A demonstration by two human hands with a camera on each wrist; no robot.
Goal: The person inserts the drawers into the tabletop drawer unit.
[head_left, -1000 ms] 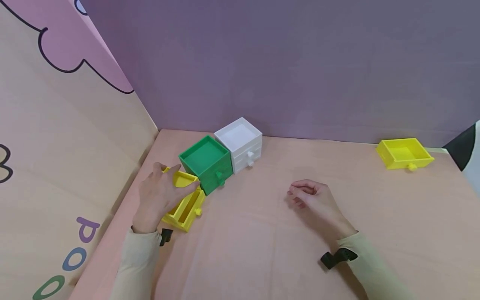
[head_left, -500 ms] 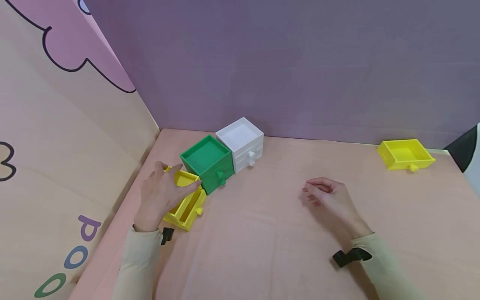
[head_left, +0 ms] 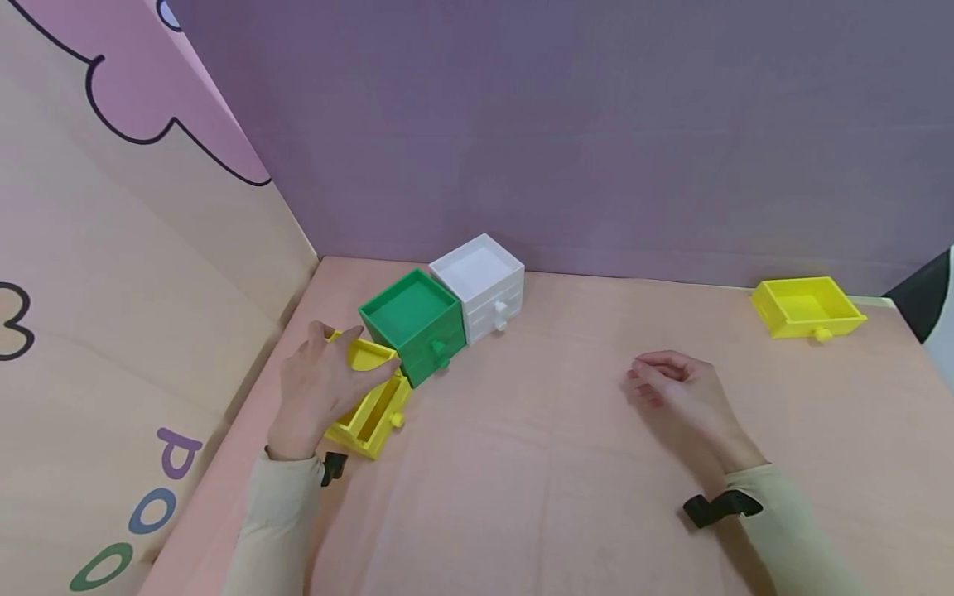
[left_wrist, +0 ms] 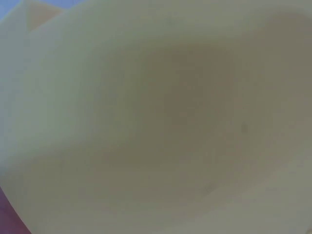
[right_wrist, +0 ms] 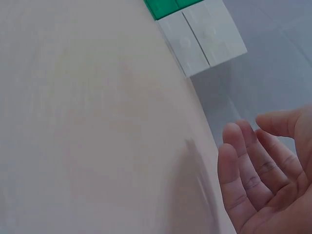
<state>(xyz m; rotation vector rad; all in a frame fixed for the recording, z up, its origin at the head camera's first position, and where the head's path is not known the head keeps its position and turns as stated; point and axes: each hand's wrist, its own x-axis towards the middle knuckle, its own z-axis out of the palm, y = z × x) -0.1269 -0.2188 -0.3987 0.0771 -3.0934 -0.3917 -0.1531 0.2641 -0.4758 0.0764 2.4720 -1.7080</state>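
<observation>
In the head view my left hand point(head_left: 316, 393) holds a small yellow drawer box point(head_left: 370, 406), its thumb on the right edge and its fingers over the far left side. A knob shows at the box's front right, and the hand hides much of its left part. Touching or almost touching it is a green drawer box point(head_left: 412, 319), with a white drawer box point(head_left: 480, 281) behind that. My right hand point(head_left: 686, 397) hangs above the table with loosely bent fingers and nothing in them; the right wrist view also shows these fingers point(right_wrist: 251, 180) bare. The left wrist view is a pale blur.
A yellow drawer point(head_left: 807, 306) with a knob sits at the far right near the back edge. A purple wall point(head_left: 581, 141) closes the back, and a printed cream panel point(head_left: 149, 273) stands on the left. Pinkish cloth point(head_left: 522, 463) covers the table.
My right hand has moved to the right across the table, away from the boxes and toward the far-right yellow drawer. The left hand stays on the yellow drawer box.
</observation>
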